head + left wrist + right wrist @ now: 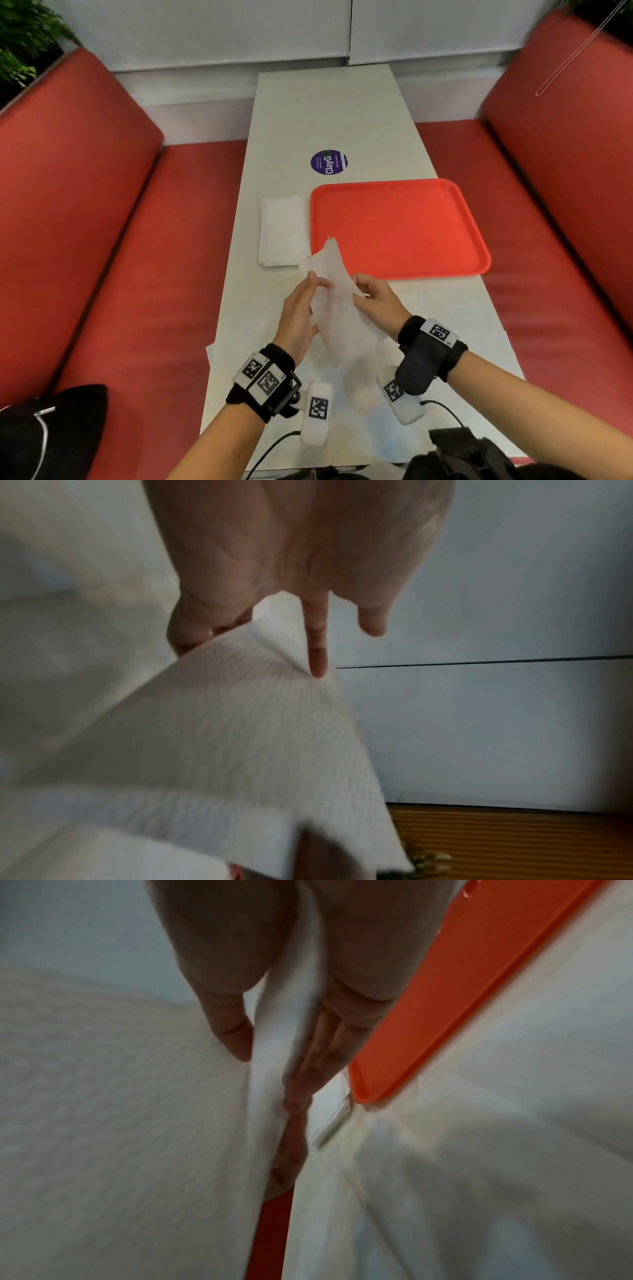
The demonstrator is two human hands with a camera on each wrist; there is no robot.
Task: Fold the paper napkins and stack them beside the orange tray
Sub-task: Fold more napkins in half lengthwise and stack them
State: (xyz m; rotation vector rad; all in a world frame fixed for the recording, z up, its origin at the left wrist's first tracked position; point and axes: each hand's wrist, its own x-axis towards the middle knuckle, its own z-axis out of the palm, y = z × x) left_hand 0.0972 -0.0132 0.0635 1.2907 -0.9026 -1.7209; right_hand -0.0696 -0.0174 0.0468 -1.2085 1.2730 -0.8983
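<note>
Head view: both hands' fingers [360, 301] pinch one napkin [337, 308] above the table [298, 120].

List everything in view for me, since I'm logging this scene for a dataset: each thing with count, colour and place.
held napkin: one, white, lifted above the table between both hands
folded napkins: one stack, white, flat on the table at the tray's left
tray: one, orange, on the table's right half
table: one, white, between the seats
sticker: one, round, purple, on the table beyond the tray
bench seats: two, red, either side
plant: green, top left corner
wrist cameras: two, black, strapped to the wrists
left hand: touches the napkin's left side
right hand: pinches the napkin's right edge
</note>
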